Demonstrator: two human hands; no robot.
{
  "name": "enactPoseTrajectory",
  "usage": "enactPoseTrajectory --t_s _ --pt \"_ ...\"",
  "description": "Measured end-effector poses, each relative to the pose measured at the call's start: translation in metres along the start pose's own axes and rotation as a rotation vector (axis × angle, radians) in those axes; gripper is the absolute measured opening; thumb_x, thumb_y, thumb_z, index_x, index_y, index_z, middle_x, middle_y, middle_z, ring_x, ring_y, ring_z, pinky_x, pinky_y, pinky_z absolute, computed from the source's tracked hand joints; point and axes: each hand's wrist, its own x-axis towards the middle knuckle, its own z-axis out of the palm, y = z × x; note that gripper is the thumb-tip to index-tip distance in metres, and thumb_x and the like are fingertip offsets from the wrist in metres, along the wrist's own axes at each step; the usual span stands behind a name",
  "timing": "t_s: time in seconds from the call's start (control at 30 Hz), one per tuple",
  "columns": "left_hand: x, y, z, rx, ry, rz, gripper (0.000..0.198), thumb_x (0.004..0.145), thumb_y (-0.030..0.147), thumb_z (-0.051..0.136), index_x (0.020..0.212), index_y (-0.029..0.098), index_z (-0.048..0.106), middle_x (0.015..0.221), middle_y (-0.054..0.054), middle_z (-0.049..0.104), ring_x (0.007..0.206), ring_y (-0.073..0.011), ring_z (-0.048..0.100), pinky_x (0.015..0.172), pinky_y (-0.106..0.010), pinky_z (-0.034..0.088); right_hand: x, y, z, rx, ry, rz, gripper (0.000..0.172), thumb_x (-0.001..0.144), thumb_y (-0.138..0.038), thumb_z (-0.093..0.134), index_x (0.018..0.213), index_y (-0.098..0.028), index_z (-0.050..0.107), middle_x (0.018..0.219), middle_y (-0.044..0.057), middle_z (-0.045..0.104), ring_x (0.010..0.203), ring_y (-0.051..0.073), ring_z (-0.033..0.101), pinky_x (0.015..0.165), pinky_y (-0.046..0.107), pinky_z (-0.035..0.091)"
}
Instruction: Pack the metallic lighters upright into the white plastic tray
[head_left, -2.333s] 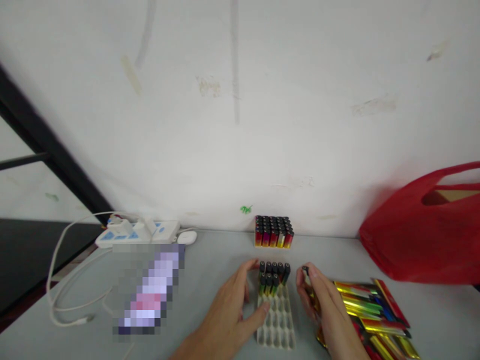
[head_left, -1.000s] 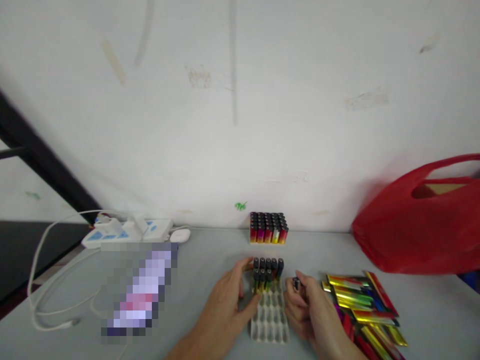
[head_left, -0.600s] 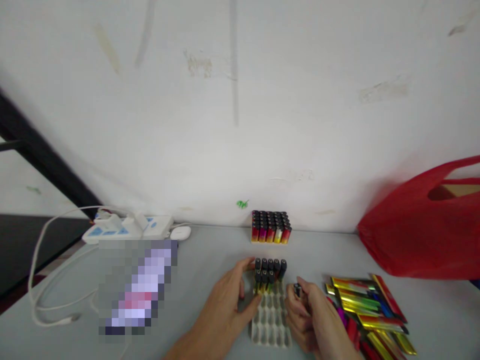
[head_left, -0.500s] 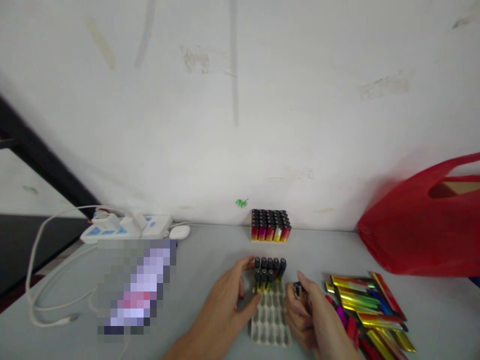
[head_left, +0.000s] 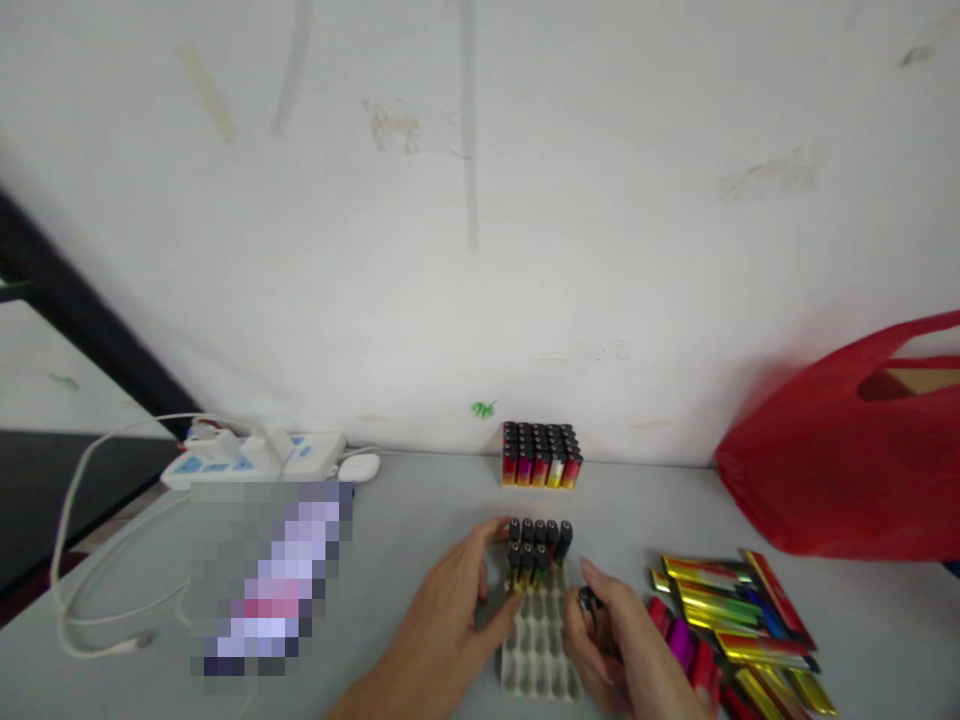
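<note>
A pale slotted tray (head_left: 541,655) lies on the table, its back rows filled with several upright black-topped lighters (head_left: 528,553). The front rows of slots are bare. My left hand (head_left: 457,610) curves around the tray's left side, index finger at the back corner and thumb by the front row of lighters. Just right of the tray, my right hand (head_left: 619,640) is closed around a lighter (head_left: 589,598); only its dark top shows and the fingers cover the rest.
A full block of lighters (head_left: 541,458) stands against the wall. Shiny gold, red and purple pieces (head_left: 731,620) are piled at right, before a red bag (head_left: 840,470). At left are a power strip (head_left: 307,458), white cables, a white case (head_left: 360,467) and a pixelated item (head_left: 281,580).
My right hand has shifted slightly left and down, closer to the tray, with the lighter still in it. My left hand keeps its place.
</note>
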Motion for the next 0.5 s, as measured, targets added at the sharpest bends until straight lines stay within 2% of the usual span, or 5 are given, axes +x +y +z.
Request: enactPoseTrajectory --t_s 0.13,0.33,0.5 --pt "0.000 0.003 -0.002 0.000 0.000 -0.005 0.057 0.098 0.025 0.066 0.154 0.025 0.054 0.092 -0.001 0.065 0.086 -0.0256 0.066 0.085 -0.037 0.052 0.002 -0.001 -0.002 0.011 -0.014 0.026 0.081 0.082 -0.100 0.053 0.052 -0.026 0.045 0.040 -0.009 0.026 0.038 0.008 0.020 0.042 0.027 0.017" --pt "-0.001 0.001 -0.002 -0.002 0.032 0.015 0.058 0.097 0.026 0.066 0.154 0.025 0.055 0.091 -0.001 0.065 0.086 -0.0253 0.067 0.085 -0.037 0.055 0.013 -0.004 -0.013 0.085 -0.118 0.095 0.085 0.063 -0.108 0.060 0.047 -0.029 0.033 0.036 -0.010 0.020 0.030 0.008 0.014 0.035 0.025 0.016" --pt "0.000 -0.001 0.000 0.014 0.023 0.027 0.058 0.098 0.026 0.066 0.155 0.025 0.053 0.092 -0.002 0.066 0.087 -0.0255 0.067 0.087 -0.038 0.056 0.013 -0.008 -0.012 0.113 -0.099 0.094 0.082 0.065 -0.103 0.063 0.050 -0.028 0.033 0.038 -0.012 0.016 0.032 0.007 0.007 0.035 0.023 0.014"
